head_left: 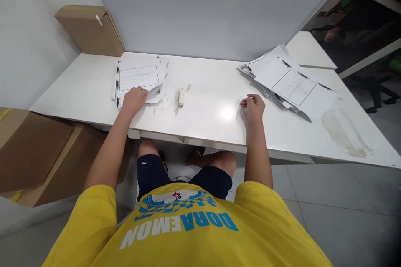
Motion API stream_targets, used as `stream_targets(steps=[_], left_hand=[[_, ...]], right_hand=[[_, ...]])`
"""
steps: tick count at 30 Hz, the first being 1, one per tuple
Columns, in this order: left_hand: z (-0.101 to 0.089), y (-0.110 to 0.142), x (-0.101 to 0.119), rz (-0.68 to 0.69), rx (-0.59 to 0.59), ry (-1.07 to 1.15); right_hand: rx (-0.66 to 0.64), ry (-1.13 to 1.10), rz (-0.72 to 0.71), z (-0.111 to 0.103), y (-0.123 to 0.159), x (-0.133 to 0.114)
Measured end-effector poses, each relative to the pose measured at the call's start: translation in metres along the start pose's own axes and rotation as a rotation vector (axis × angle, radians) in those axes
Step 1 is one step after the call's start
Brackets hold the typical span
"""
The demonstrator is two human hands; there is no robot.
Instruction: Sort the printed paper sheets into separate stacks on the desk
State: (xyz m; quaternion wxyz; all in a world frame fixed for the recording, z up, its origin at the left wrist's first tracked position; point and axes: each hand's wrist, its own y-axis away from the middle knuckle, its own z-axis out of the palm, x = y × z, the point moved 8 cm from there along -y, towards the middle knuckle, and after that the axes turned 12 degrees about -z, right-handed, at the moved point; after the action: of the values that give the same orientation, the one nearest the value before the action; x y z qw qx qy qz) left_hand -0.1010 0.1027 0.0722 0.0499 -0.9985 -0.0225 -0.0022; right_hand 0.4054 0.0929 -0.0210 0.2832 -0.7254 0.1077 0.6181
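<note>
My left hand (134, 99) rests on the near edge of a stack of printed papers (139, 76) at the left of the white table (206, 117); its fingers curl over the sheets and lift a corner. My right hand (253, 105) lies on the bare tabletop, fingers loosely curled, holding nothing, just left of a second, spread-out pile of papers (291, 85). A small white stapler (181, 97) lies between my hands, nearer the left stack.
A cardboard box (89, 29) leans against the wall at the back left corner. Larger cardboard boxes (34, 154) stand beside the table at my left. A stained patch (344, 133) marks the table's right end. A second white surface (308, 50) adjoins at the back right.
</note>
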Motion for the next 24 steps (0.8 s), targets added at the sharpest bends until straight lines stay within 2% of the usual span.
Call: stream_targets(steps=[8, 11, 13, 17, 20, 24], left_hand=[[-0.005, 0.013, -0.005, 0.161, 0.091, 0.142], [-0.001, 0.012, -0.009, 0.105, 0.152, 0.203], [0.003, 0.011, -0.013, 0.058, 0.193, 0.24], [0.017, 0.008, -0.012, 0.081, 0.187, 0.209], [0.018, 0.002, -0.013, 0.06, 0.198, 0.182], [0.011, -0.009, -0.008, -0.001, 0.218, 0.19]], right_hand=[[-0.03, 0.034, -0.006, 0.001, -0.003, 0.002], [-0.035, 0.084, -0.011, 0.002, -0.001, 0.0], [-0.053, 0.151, -0.069, 0.007, 0.003, -0.008], [-0.182, 0.268, -0.184, 0.031, 0.014, -0.026], [-0.242, 0.274, -0.164, 0.042, 0.019, -0.029], [-0.205, 0.205, -0.088, 0.039, 0.018, -0.022]])
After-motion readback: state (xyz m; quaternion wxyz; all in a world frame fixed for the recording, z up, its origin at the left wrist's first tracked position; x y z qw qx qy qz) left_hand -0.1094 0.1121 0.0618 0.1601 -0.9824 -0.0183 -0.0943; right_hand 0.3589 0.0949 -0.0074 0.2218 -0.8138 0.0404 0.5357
